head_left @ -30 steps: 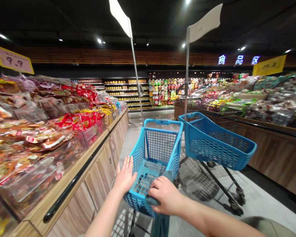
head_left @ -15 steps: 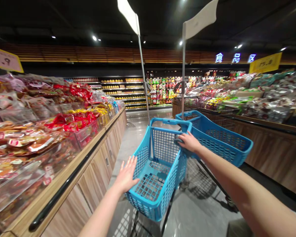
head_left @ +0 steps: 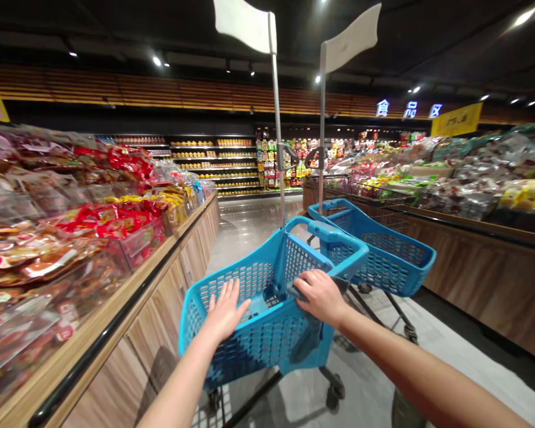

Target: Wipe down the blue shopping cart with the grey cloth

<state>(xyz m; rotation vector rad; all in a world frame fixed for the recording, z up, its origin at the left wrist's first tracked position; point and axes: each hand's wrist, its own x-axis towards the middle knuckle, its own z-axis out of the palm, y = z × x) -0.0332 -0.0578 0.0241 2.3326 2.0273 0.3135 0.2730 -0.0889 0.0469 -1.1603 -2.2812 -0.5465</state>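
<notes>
A blue plastic shopping cart (head_left: 267, 345) stands in front of me, turned at an angle, with a pole and white flag (head_left: 245, 25) rising from its handle end. My right hand (head_left: 318, 295) is closed around a dark grey cloth (head_left: 340, 284) on the cart's near side rim, close to the handle. A dark patch on the basket wall below it may be cloth or shadow. My left hand (head_left: 227, 312) is open with fingers spread, over the near rim farther left. I cannot tell whether its palm touches the rim.
A second blue cart (head_left: 387, 261) with its own white flag (head_left: 352, 38) stands just behind, to the right. Wooden display counters (head_left: 160, 321) with packaged food line the left; another counter (head_left: 477, 267) runs along the right. Stocked shelves (head_left: 214, 160) stand across the far end.
The near cart has swung round, its basket end now pointing left and its handle end right. My right hand, with the cloth, has moved left and down; the left hand stays open.
</notes>
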